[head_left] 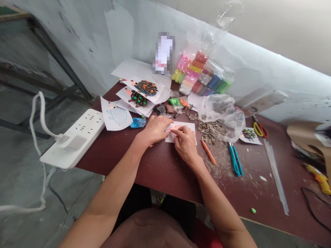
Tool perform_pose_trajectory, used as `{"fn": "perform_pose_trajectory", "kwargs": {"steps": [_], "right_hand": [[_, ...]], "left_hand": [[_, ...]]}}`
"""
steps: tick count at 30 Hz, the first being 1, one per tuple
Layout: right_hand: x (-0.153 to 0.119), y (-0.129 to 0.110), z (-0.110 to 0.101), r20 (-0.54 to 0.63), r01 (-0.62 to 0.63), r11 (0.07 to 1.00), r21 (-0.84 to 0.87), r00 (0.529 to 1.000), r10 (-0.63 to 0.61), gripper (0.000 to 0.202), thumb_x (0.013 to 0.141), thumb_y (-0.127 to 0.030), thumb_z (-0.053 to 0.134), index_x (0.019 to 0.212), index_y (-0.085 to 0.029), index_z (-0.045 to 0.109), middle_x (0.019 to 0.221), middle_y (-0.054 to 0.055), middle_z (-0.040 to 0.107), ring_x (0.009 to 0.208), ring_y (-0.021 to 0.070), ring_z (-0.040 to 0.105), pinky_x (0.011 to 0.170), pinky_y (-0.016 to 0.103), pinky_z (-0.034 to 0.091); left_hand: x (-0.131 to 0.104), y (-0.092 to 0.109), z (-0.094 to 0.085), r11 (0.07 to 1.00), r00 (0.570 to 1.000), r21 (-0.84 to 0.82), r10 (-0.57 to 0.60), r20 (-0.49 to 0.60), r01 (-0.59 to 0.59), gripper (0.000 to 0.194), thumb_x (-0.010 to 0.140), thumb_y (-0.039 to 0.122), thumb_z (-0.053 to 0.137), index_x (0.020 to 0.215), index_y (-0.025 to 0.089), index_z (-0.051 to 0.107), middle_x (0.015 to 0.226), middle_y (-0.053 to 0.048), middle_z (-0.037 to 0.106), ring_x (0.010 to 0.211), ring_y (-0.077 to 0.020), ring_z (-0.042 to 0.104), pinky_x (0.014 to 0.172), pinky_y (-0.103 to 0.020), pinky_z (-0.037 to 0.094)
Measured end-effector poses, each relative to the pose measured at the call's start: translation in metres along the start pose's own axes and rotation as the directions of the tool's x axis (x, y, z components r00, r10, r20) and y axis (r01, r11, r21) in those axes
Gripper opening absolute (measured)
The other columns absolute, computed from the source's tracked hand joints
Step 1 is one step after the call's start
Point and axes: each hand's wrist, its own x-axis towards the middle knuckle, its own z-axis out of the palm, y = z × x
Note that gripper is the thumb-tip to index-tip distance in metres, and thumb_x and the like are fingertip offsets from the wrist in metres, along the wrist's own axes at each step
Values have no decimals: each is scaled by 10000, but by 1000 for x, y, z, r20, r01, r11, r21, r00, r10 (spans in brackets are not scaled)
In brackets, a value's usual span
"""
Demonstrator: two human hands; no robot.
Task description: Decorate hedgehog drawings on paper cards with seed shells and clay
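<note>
Scissors right of seeds

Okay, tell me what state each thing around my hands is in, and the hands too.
Left hand: palm down at the card's left edge
Right hand: fingers bent over the card
Card: flat, partly coloured
Orange stick: lying loose
Striped seeds: loose, heaped
Clear bag: crumpled
Glue gun: lying down
Power strip: partly filled, some sockets free

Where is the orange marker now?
In the head view, the orange marker lies on the table, right of the right hand and left of the blue cutter.
</note>
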Motion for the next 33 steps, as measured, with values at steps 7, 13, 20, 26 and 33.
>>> {"fn": "perform_pose_trajectory", "kwargs": {"steps": [7, 13, 20, 26, 33], "right_hand": [[2, -8, 1, 70, 76, 994, -82, 995, -70, 436, 882, -88, 484, 1199, -235, 743, 1067, 105, 616, 1022, 247, 529, 913, 393, 368], [4, -11, -1, 135, 99, 985, -139, 988, -81, 444, 892, -83, 488, 1224, -249, 732, 1073, 106, 616, 1020, 251, 511, 913, 394, 350], [8, -13, 1, 150, 83, 984, -160, 987, -59, 396, 931, -119, 476, 1199, -244, 739, 1072, 106, 606, 980, 245, 500, 922, 396, 335], [10, -11, 4, 119, 46, 998, -33, 992, -42, 422, 923, -119, 458, 1198, -250, 751, 1036, 90, 596, 973, 231, 526, 921, 393, 361], [10, 6, 0, -73, -62, 994, 87, 995, 68, 421, 899, -115, 444, 1158, -192, 768, 962, 87, 616, 902, 216, 554, 832, 360, 413]], "left_hand": [[0, -1, -1, 1000, 1000, 6, 8, 6, -8, 407, 921, 175, 568, 1319, 211, 648, 1362, -84, 685, 1299, -277, 589, 1051, -426, 425], [0, 1, -3, 1000, 1000, 5, 15, 14, -15, 405, 921, 160, 552, 1309, 201, 658, 1361, -101, 686, 1301, -291, 587, 1048, -454, 430], [0, 1, -2, 1000, 1000, 15, 2, 4, -2, 411, 904, 148, 564, 1295, 222, 665, 1348, -95, 693, 1280, -281, 601, 1039, -423, 426], [0, 0, -1, 1000, 1000, 0, 14, -1, -14, 465, 850, 121, 590, 1298, 230, 656, 1333, -81, 700, 1285, -279, 594, 1040, -418, 422], [0, -2, 0, 1000, 1000, -21, 19, 5, -19, 520, 833, 115, 605, 1343, 218, 619, 1381, -83, 674, 1319, -283, 574, 1070, -430, 411]]}}
